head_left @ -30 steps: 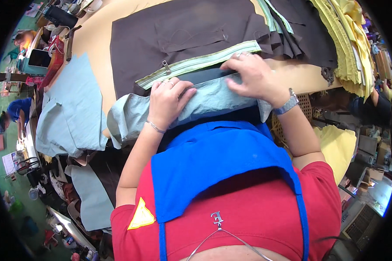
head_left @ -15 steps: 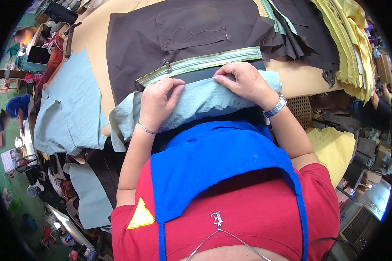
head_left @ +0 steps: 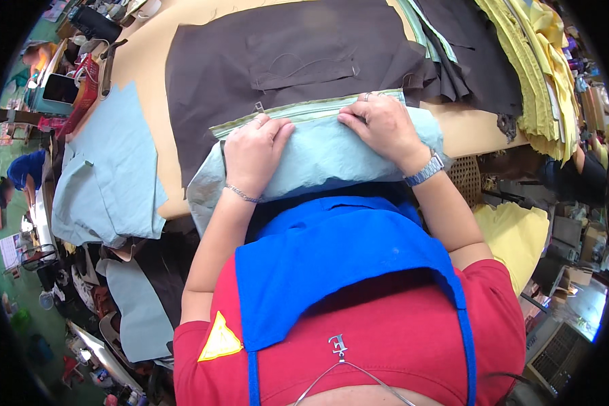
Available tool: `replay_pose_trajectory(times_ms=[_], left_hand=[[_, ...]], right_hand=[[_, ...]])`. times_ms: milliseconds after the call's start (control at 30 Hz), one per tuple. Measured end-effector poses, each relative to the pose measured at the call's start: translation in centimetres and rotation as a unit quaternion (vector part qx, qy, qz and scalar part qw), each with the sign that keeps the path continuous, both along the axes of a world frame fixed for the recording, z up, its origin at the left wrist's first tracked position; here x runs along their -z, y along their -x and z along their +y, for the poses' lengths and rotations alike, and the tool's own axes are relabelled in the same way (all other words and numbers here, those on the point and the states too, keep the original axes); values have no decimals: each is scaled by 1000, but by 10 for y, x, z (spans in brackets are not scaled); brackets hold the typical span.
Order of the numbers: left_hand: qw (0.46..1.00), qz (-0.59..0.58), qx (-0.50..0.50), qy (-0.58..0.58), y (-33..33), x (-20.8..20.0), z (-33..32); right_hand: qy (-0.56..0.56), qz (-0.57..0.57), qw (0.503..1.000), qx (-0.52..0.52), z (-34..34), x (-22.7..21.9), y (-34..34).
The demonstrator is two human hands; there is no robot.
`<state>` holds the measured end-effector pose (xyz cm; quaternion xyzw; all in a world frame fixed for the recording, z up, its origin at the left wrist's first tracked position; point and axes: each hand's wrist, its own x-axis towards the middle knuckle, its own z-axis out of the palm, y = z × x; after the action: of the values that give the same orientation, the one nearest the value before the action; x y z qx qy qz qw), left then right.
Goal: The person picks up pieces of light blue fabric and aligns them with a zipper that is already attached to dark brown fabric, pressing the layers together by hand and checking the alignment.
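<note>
Table: tan, brown cloth toward twelve o'clock.
Blue cloth: along the zipper's six-o'clock side.
Left hand: fingers nearly together, pinching blue edge at ten o'clock.
Right hand: same pinch, one o'clock, seemingly to hold it straight.

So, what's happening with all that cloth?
A person's left hand and right hand are holding the upper edge of a wrinkled, light blue cloth along a long, pale green zipper. The zipper lies across the near part of a wide, dark brown cloth on a tan tabletop. A separate pale blue fabric piece lies to the left, untouched.
</note>
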<state>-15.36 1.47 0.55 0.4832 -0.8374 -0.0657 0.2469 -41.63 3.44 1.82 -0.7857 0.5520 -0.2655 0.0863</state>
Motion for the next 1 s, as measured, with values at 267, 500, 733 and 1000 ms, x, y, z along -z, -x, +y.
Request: replay_pose_trajectory(times_ms=[267, 500, 733, 1000], left_hand=[[999, -18, 8, -45, -8, -11, 3], [997, -22, -4, -72, -8, -14, 4], [994, -51, -9, -99, -9, -19, 10], [996, -40, -19, -74, -10, -17, 1]], right_hand=[[-27, -36, 999, 2, 8, 4, -4], [-37, -26, 999, 16, 11, 2, -6], [-25, -7, 999, 19, 15, -1, -7], [-20, -8, 999, 31, 13, 0, -10]])
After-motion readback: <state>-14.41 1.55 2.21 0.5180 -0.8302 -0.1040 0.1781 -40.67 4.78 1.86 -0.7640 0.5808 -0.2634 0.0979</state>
